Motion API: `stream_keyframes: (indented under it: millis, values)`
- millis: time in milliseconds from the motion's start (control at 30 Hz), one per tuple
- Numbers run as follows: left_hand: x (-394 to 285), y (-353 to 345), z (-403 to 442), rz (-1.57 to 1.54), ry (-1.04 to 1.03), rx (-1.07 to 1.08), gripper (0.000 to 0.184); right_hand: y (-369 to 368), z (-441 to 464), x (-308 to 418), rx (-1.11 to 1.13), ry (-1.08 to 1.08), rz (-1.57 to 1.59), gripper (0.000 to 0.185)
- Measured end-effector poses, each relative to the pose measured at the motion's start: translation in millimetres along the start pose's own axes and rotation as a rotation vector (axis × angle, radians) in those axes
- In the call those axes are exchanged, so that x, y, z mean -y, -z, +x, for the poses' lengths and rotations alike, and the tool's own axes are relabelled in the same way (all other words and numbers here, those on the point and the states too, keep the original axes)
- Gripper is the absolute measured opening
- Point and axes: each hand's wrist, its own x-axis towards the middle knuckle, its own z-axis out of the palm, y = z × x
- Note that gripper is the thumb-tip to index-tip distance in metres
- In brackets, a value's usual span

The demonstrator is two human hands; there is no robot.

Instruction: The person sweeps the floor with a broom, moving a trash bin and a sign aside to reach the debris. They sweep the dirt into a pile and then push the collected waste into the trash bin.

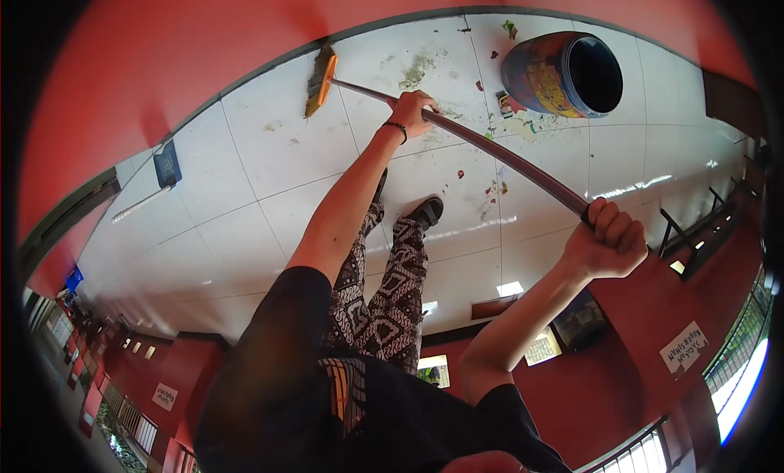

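Note:
A broom with an orange head [328,71] and yellowish-dark bristles rests on the pale tiled floor by the red wall. Its long brown handle [506,161] crosses in front of me, looking bent through the lens. My left hand [414,113], a dark band at its wrist, is closed around the lower part of the handle. Near the handle's top end, my right hand [608,238] is wrapped in a fist. Dust and plant bits [416,71] lie scattered beyond my left hand. A painted barrel [535,74] lies on its side to the right, its dark mouth showing.
A blue dustpan [167,164] with a pale stick lies on the left by the wall. Scraps and leaves [518,126] surround the barrel. A dark metal frame [694,228] stands at right. My sandalled foot [427,211] is below the handle.

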Motion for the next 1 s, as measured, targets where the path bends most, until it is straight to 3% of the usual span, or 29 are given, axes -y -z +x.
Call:
stream_keyframes:
  millis: [233, 333, 467, 567, 633, 700, 767, 833, 933, 967, 1000]
  values:
    - [-89.4, -112.5, 6.3, -0.011, -0.206, 0.2, 0.018, 90.1, -36.6, 86.7, -0.27, 0.185, -0.165, 0.038]
    - [-136.2, -155.4, -16.2, -0.019, -0.174, 0.228, 0.016, 115.7, -55.6, 128.9, -0.281, 0.26, -0.271, 0.036]
    - [-184.3, -212.1, -42.3, -0.086, -0.098, 0.413, 0.029, 146.8, -73.6, 179.7, -0.356, 0.339, -0.201, 0.037]
    - [-219.3, -219.8, -52.9, -0.134, -0.099, 0.421, 0.029, 165.2, -89.9, 214.7, -0.258, 0.387, -0.377, 0.036]
    - [-243.7, -207.5, -57.5, -0.178, -0.109, 0.413, 0.028, 172.8, -100.7, 230.6, -0.17, 0.387, -0.233, 0.034]
    - [-261.9, -183.0, -66.3, -0.033, -0.178, 0.321, 0.024, 181.4, -107.2, 243.2, -0.174, 0.425, -0.196, 0.033]
    - [-258.6, -162.4, -69.9, 0.026, -0.189, 0.339, 0.015, 175.1, -108.9, 245.7, -0.008, 0.384, 0.032, 0.034]
    - [-243.5, -134.0, -59.7, 0.149, -0.193, 0.32, 0.011, 183.6, -96.4, 224.6, -0.143, 0.355, 0.017, 0.035]
    - [-162.6, -114.0, -15.8, 0.268, -0.208, 0.189, 0.008, 172.0, -66.4, 130.1, -0.345, 0.29, 0.071, 0.036]
    - [-125.4, -112.1, 1.8, 0.236, -0.223, 0.083, 0.009, 169.5, -58.7, 87.1, -0.342, 0.236, 0.067, 0.037]
    - [-89.8, -111.6, 15.8, 0.399, -0.171, 0.006, 0.011, 172.2, -56.2, 48.1, -0.23, 0.188, 0.126, 0.036]
